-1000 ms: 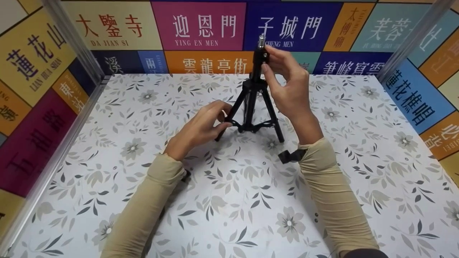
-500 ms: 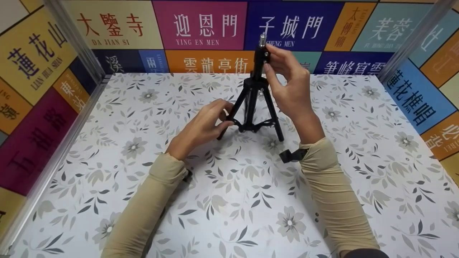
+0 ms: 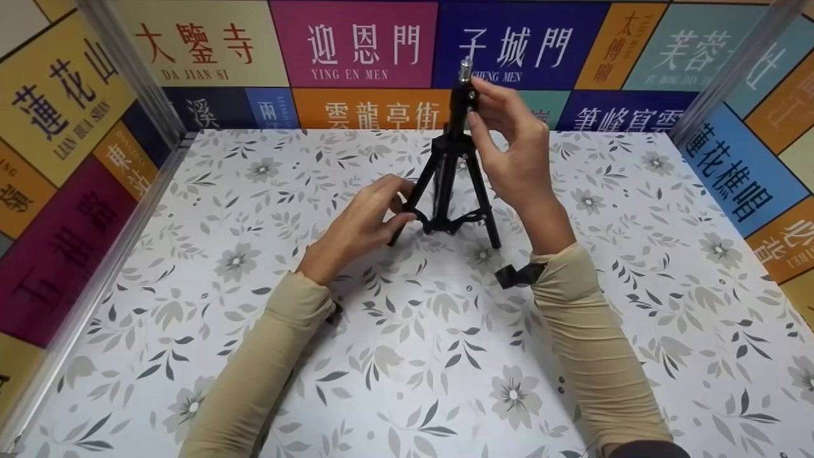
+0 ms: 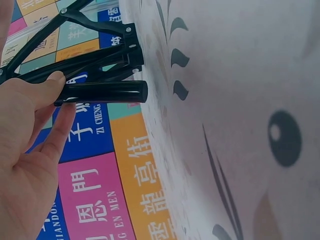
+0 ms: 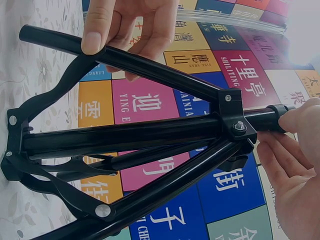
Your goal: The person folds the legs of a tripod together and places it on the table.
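Observation:
A small black tripod (image 3: 445, 187) stands upright with its legs spread, a silver stud on its top. My left hand (image 3: 359, 226) pinches its left leg between thumb and fingers, near where the brace joins. In the left wrist view, the thumb lies on the leg (image 4: 107, 92) and the fingers sit behind it. My right hand (image 3: 515, 143) holds the upper column, thumb and fingertips at the collar below the stud. From the right wrist view, the column (image 5: 260, 119) runs into that hand's grip, and the braces (image 5: 55, 90) link the legs to the central tube.
The tripod is toward the back of a table (image 3: 407, 356) covered in a white floral print. Behind it rises a wall of coloured panels (image 3: 362, 48) with Chinese lettering. Similar panels flank both sides, with clear strips at the corners. A black wrist camera mount (image 3: 518, 276) juts from the right sleeve.
Over the last second the tripod's left leg and my left hand have shifted slightly to the right. My right hand keeps its place at the column.

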The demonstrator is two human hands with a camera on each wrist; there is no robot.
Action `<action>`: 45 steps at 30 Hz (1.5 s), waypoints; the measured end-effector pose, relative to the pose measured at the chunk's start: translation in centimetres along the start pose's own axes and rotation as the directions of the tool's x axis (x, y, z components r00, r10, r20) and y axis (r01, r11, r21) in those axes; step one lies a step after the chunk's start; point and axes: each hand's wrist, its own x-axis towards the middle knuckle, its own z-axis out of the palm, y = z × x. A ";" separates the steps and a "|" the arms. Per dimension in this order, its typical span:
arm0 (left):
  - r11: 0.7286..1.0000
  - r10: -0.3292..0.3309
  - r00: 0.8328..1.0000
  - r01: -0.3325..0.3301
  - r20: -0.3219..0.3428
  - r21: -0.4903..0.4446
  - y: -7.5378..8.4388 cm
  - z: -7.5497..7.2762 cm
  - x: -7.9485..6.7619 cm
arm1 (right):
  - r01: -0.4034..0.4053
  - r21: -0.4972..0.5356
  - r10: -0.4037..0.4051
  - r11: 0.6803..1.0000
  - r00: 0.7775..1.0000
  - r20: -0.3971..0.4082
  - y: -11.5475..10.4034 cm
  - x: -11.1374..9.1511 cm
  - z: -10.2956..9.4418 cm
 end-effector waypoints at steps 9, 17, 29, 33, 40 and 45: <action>1.000 0.025 0.999 -0.024 -0.036 0.016 -0.1 0.3 0.0 | 0.003 0.004 -0.003 1.000 1.000 0.005 0.0 0.1 0.0; 0.999 0.047 0.997 -0.045 -0.063 0.029 0.0 0.4 0.1 | 0.005 0.008 -0.005 1.000 1.000 0.001 -0.2 0.2 0.1; 0.999 0.025 0.995 -0.020 -0.101 0.047 0.1 0.9 -0.1 | -0.038 -0.024 0.038 0.999 0.999 0.015 -0.2 0.0 0.1; 0.999 0.006 0.994 -0.002 -0.105 0.039 0.4 1.1 -0.1 | -0.037 -0.011 0.037 0.999 0.999 0.019 0.0 0.0 0.1; 0.999 0.003 0.994 0.002 -0.109 0.049 0.6 1.2 0.2 | -0.008 -0.001 0.008 1.000 1.000 0.010 0.1 0.0 -0.1; 0.998 0.010 0.992 -0.002 -0.129 0.058 0.7 1.3 0.3 | 0.005 -0.006 -0.005 1.000 1.000 0.008 0.0 0.0 -0.1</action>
